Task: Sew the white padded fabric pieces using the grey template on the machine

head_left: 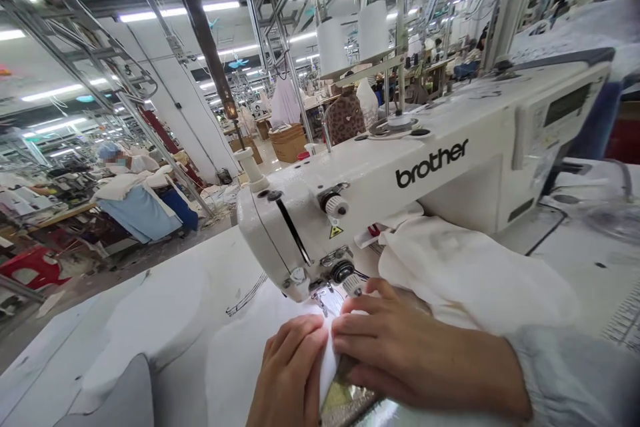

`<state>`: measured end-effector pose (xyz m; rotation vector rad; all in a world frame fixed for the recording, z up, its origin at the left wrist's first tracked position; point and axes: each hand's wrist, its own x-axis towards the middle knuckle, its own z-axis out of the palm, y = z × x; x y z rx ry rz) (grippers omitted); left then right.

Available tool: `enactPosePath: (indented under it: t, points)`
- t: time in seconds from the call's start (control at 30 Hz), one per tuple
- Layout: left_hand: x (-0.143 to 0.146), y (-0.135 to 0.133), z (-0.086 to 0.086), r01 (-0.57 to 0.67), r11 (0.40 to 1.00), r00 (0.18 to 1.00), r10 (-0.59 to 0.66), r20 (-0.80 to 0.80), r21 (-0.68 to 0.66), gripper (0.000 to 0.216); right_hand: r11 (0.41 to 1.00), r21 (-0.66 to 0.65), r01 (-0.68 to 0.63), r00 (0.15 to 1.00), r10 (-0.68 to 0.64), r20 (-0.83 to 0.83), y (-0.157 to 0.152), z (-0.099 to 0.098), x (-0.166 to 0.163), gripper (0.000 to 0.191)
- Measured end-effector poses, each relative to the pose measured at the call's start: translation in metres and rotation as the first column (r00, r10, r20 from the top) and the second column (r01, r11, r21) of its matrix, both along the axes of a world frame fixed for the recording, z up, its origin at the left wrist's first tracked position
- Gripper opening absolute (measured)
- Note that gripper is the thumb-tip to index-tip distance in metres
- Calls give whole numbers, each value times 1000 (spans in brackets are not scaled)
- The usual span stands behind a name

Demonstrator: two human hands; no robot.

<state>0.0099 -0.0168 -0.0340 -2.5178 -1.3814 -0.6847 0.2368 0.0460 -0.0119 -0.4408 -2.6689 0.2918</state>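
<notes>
A white Brother sewing machine (pixel 370 180) stands in front of me, its lit needle and presser foot (pixel 320 303) low over the work. Just below the needle, my left hand (pixel 293 363) presses its closed fingers onto a strip of white fabric (pixel 327 363). My right hand (pixel 395 337) grips the same fabric from the other side, fingers bent and thumb underneath. Both sets of fingertips lie very near the presser foot. More white cloth (pixel 470 270) is bunched beneath the machine arm, behind my right hand. The fabric under my fingers is partly hidden.
White cut pieces (pixel 155 313) and a grey piece (pixel 123 393) lie on the table at left. Dark thread ends (pixel 245 300) trail beside the machine head. Thread cones (pixel 373 30) stand behind. A person in a blue cap (pixel 113 153) sits farther off at left.
</notes>
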Motion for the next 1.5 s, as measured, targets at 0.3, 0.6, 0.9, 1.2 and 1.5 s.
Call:
enactPosePath:
  t: [0.3,0.6,0.9,1.2,1.5]
  points:
    - [3,-2,24,72,993,996,-77,-53,-90,34,998,-37,-53,998,54,27,7,4,0,16]
    - [5,-4,17,61,998,995,-60,-78,20,29,1000,2,-4,997,4,71,5,10,3,14]
    - [3,-4,-1,-46,997,990,53,-130,60,34,994,76,73,995,-77,62,5,6,3,14]
    - [11,-3,-16,-143,975,975,168,-143,171,32,984,135,113,993,-118,25,8,3,3,21]
    - [1,-3,2,-41,998,977,51,-209,52,36,985,124,119,991,-124,39,8,3,3,21]
